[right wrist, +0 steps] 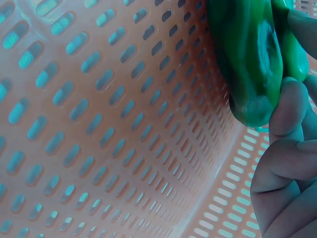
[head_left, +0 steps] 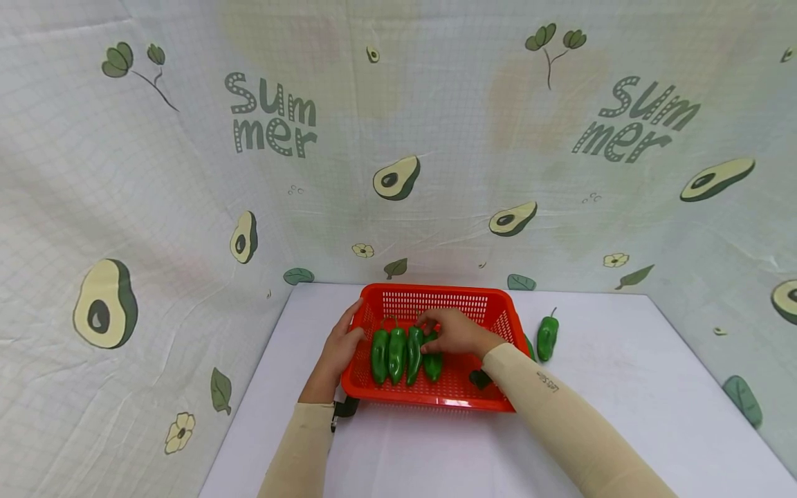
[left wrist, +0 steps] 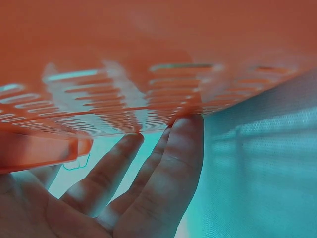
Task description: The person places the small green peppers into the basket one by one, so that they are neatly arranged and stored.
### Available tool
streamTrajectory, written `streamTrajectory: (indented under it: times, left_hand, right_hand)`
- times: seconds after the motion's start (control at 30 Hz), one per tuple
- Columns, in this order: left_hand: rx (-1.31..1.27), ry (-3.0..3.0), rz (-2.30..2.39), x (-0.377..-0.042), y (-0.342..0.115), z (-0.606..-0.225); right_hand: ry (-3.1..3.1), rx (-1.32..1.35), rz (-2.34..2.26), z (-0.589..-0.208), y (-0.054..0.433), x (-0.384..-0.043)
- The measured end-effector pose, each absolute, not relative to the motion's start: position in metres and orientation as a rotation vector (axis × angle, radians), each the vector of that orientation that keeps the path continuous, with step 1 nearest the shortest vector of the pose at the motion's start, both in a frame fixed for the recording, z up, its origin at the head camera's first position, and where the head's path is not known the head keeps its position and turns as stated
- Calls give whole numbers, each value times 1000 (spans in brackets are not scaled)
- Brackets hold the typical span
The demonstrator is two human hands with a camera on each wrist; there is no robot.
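Note:
A red plastic basket [head_left: 429, 400] with slotted walls stands on the table. Several long green chili peppers lie side by side in its left half, among them a leftmost pepper [head_left: 380, 356]. My left hand [head_left: 339, 349] holds the basket's left side, thumb over the rim; its fingers [left wrist: 185, 158] lie against the slotted outside. Inside the basket, my right hand [head_left: 457, 332] pinches a slim pepper [head_left: 414, 356] near its stem end between thumb and fingers. Another pepper [right wrist: 247, 64] lies closer to the right wrist camera, partly beneath that hand in the head view.
On the table right of the basket lies a loose green pepper [head_left: 548, 337]. Beside it, another pepper [head_left: 530, 347] is mostly hidden by the basket's wall and my right sleeve. A printed cloth [head_left: 448, 138] hangs behind and along both sides of the white table [head_left: 623, 387].

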State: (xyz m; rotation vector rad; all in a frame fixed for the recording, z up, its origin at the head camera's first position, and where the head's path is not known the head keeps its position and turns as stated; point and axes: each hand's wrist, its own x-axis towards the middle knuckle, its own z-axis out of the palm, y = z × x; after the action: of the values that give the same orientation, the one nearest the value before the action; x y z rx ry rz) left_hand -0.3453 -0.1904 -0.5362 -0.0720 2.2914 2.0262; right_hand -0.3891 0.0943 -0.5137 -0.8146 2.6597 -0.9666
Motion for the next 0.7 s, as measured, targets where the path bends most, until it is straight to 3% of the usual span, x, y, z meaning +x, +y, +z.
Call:
streamTrajectory:
  times: [0.7]
  left_hand:
    - [-69, 2300, 2024, -346, -190, -536]
  right_hand:
    - [2630, -846, -980, -515, 95, -391]
